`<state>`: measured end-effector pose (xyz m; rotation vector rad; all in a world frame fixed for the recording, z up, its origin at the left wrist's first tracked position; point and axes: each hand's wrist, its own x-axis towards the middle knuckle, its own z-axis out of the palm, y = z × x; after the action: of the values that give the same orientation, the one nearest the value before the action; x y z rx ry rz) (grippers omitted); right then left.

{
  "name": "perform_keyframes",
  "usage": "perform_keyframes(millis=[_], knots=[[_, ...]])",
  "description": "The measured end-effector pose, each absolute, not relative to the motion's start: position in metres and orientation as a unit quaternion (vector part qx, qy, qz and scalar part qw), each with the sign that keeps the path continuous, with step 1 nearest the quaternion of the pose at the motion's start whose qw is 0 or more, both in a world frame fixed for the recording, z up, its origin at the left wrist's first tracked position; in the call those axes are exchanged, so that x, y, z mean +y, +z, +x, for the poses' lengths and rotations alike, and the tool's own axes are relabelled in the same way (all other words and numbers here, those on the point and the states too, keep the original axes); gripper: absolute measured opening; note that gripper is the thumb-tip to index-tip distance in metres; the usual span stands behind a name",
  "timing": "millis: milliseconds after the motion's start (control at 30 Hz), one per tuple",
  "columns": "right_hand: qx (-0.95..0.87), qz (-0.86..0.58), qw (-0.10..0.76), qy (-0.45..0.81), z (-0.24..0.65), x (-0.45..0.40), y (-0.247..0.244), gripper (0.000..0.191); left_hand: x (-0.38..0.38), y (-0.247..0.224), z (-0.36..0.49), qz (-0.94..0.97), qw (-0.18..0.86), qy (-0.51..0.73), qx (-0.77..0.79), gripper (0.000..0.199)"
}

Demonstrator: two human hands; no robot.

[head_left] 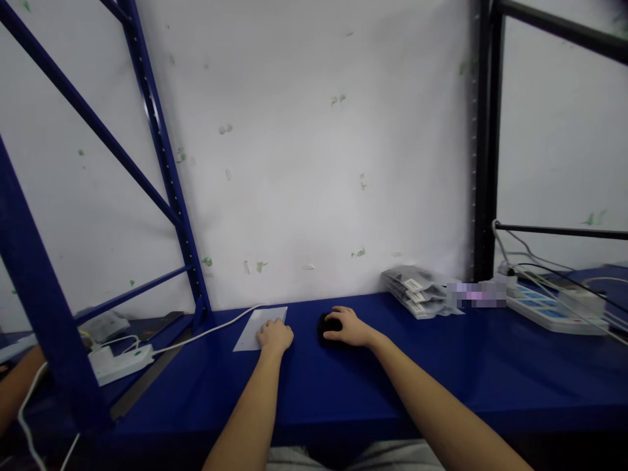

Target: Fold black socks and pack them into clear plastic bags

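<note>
My left hand [275,335] lies on a thin whitish sheet [249,332], which is flat on the blue table [343,386]. Its fingers are slightly bent and touch the sheet's right part; nothing shows inside the palm. To the right, my right hand [349,327] curves round a small black rounded object [324,330] that looks like a computer mouse. Thumb and fingers lie on either side of it, and the palm side hides part of it. The object rests on the table.
Grey plastic packets [417,291] with white labels are stacked at the back right. Beyond them lie a power strip [544,311] and cables. Another power strip [120,363] stands left, by a blue rack post [167,163]. Part of another person's arm [19,386] shows at far left.
</note>
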<state>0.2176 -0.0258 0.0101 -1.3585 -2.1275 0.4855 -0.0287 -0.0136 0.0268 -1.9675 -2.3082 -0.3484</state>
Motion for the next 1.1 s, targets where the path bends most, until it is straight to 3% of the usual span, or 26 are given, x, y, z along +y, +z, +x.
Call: perform_keyframes(millis=[133,333,400,533,600,800,1100], knots=[[-0.803,-0.487,0.277,0.202,0.219,-0.028,0.011,0.07,-0.013,0.028,-0.03,-0.638,0.046,-0.127,-0.758,0.033],[-0.819,-0.451,0.251,0.251,0.218,-0.031,0.008,0.104,-0.019,0.026,-0.012,-0.737,0.055,-0.188,-0.647,0.033],[-0.812,-0.448,0.272,0.256,0.217,-0.029,0.008,0.093,-0.022,0.025,-0.005,-0.769,0.045,-0.205,-0.604,0.032],[-0.767,-0.467,0.347,0.271,0.217,-0.023,0.01,0.041,-0.023,0.025,0.003,-0.805,0.006,-0.227,-0.548,0.027],[-0.729,-0.483,0.39,0.289,0.218,-0.02,0.011,0.031,-0.023,0.026,0.004,-0.81,-0.017,-0.238,-0.536,0.026],[-0.63,-0.467,0.467,0.409,0.211,-0.019,0.013,0.04,-0.026,0.028,0.007,-0.812,-0.086,-0.261,-0.515,0.026],[-0.64,-0.391,0.462,0.474,0.201,-0.035,0.017,0.039,-0.025,0.028,0.004,-0.791,-0.133,-0.294,-0.52,0.027]])
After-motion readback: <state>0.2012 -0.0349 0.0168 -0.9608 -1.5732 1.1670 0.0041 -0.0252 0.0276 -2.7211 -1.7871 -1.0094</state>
